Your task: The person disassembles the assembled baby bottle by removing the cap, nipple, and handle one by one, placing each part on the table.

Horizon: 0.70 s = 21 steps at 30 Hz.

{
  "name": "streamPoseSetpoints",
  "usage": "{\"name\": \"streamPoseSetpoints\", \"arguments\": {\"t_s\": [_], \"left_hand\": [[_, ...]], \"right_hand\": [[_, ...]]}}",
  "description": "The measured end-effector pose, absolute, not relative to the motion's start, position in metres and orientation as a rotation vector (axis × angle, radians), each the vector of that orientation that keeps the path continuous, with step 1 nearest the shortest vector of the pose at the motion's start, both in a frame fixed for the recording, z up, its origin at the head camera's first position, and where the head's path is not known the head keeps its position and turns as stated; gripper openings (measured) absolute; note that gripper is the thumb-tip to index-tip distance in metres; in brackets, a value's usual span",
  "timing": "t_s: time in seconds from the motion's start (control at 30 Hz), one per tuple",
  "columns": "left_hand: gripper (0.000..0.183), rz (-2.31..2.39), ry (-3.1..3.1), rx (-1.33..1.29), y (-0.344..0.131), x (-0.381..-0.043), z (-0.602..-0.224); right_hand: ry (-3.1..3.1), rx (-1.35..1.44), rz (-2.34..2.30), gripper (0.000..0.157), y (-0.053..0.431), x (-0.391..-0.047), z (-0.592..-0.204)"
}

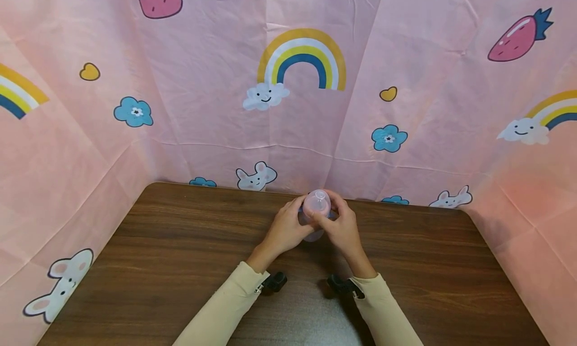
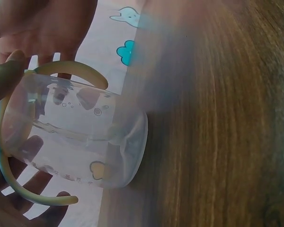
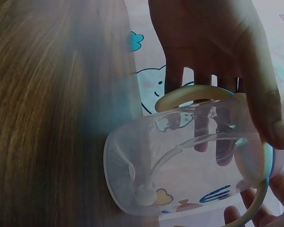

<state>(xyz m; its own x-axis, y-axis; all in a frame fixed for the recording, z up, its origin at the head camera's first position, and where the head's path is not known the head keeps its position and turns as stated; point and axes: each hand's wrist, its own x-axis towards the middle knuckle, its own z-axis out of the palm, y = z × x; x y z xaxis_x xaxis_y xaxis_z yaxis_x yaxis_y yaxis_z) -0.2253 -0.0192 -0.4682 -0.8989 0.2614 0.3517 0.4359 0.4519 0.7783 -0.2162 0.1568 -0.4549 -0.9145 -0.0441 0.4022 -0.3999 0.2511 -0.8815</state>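
Note:
Both hands hold a clear baby bottle [image 1: 313, 235] with a pink collar and a clear cap over its nipple [image 1: 320, 196]. My left hand [image 1: 287, 228] grips its upper part from the left. From the other side my right hand [image 1: 344, 229] grips it too, thumb across the front of the collar. In the left wrist view the see-through body [image 2: 80, 137] shows printed pictures and measuring marks. A curved yellowish handle [image 2: 73, 70] stands out on each side. Inside, the right wrist view shows a straw with a weighted end [image 3: 145, 195]. The bottle's base is close over the table.
The brown wood-grain table [image 1: 189, 256] spreads out around the hands. A pink cloth [image 1: 216, 85] printed with rainbows, strawberries and rabbits hangs behind it and along both sides. The table's back edge lies just beyond the bottle. Small black cameras [image 1: 275, 282] sit at both wrists.

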Motion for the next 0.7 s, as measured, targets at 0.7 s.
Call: {"name": "streamPoseSetpoints", "arguments": {"t_s": [0.7], "left_hand": [[0.077, -1.489, -2.508, -0.611, -0.017, -0.2259, -0.4684]], "right_hand": [[-2.3, 0.317, 1.669, 0.052, 0.1494, -0.2161, -0.4518]]}}
